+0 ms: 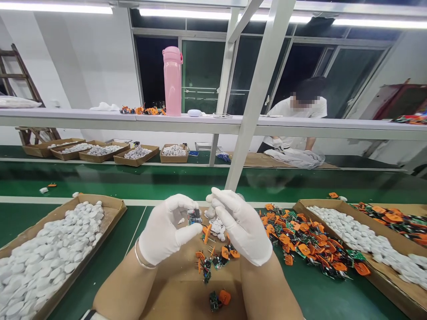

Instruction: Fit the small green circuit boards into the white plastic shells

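Apparently we're mid-handling: our left hand (163, 231) pinches a small, dark, rectangular circuit board (194, 217) over flat brown cardboard (176, 293). Just right, our right hand (247, 227) half-curls, its hold unclear; the next move probably calls for steadiness.

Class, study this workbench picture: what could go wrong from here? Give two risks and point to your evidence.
1. The small circuit board sits at the fingertips of the gloved left hand; it might slip and mix with the loose boards on the cardboard below.
2. The orange-and-green pile lies loose on the green table beside the right arm; a careless sweep could scatter or perhaps damage those parts.
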A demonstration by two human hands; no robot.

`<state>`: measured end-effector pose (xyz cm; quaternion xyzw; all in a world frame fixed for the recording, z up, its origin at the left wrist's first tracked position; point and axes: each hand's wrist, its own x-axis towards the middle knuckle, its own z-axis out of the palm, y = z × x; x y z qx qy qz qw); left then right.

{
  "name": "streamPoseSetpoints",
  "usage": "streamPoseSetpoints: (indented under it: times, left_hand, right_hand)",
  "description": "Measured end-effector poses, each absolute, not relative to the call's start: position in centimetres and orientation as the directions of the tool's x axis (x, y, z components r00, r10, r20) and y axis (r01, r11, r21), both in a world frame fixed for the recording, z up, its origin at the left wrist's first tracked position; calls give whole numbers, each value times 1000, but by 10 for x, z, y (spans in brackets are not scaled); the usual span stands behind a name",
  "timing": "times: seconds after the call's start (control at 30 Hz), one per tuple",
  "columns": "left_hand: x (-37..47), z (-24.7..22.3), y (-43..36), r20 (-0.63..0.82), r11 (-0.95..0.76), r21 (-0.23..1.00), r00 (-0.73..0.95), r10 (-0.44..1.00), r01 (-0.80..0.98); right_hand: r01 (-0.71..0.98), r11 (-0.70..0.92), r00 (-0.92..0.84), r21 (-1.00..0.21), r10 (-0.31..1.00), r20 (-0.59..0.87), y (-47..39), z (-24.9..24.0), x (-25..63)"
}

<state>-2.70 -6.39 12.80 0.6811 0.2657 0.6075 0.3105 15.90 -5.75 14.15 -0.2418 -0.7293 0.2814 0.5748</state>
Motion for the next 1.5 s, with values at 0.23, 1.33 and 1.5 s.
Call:
streamPoseSetpoints:
  times: [0.23, 1.33, 1.5]
  left_hand:
    - [-25, 127, -68, 730, -705, 640, 46, 682, 306]
    - [-30, 131, -70, 867, -730, 400, 30, 498, 555]
    - [-29, 132, -75, 860, -751, 400, 68, 506, 526]
  right_hand:
    - [60, 806, -168, -589, 589, 790, -57, 141, 152]
    - [284, 867, -196, -409, 471, 860, -68, 133, 140]
    - [28, 766, -203, -643, 634, 746, -68, 142, 144]
